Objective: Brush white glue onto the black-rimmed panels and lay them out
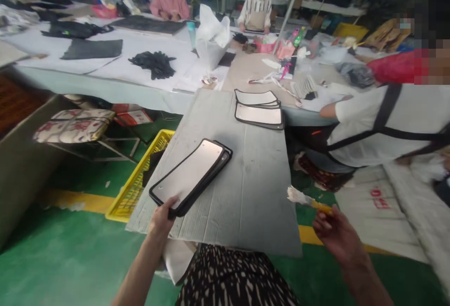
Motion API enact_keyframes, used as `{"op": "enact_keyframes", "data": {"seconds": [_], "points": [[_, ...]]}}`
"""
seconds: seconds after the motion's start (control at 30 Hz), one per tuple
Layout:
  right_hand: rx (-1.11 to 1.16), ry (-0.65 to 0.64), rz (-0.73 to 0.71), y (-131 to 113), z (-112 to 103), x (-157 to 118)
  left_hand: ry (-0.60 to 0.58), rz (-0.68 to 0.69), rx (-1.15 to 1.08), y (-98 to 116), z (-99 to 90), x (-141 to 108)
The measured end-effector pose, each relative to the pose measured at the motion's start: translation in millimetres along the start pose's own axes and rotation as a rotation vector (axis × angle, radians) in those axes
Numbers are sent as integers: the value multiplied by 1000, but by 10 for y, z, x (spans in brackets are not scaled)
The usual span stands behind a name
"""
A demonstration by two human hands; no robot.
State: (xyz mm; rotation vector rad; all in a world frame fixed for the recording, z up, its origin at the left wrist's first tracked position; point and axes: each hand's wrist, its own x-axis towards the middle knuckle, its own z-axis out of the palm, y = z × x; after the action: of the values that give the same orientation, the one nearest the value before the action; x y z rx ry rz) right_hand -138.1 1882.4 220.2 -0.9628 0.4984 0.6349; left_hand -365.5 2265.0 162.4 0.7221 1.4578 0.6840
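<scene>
My left hand (162, 218) grips the near corner of a small stack of black-edged panels (191, 170), thumb on top. The uppermost panel is pale, with small dots near its corners, and the stack lies slanted over the grey cardboard board (260, 193). In my right hand (333, 233) is a brush (309, 200) with a yellow handle and whitish, caked bristles, held off the board's right edge, bristles to the left. Farther back on the board rests another pile of pale, black-edged panels (259, 113).
A yellow crate (126, 200) stands on the floor left of the board. Beyond is a long white-covered table (116, 64) with black pieces (153, 63) and a white bag (212, 39). A co-worker (390, 123) sits close at the right; two people work across the table.
</scene>
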Motion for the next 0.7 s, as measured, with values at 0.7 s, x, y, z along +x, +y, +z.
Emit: {"op": "enact_keyframes", "data": {"seconds": [0.7], "points": [[-42, -19, -147, 5, -81, -96, -612, -148, 525, -593, 453, -788]]}}
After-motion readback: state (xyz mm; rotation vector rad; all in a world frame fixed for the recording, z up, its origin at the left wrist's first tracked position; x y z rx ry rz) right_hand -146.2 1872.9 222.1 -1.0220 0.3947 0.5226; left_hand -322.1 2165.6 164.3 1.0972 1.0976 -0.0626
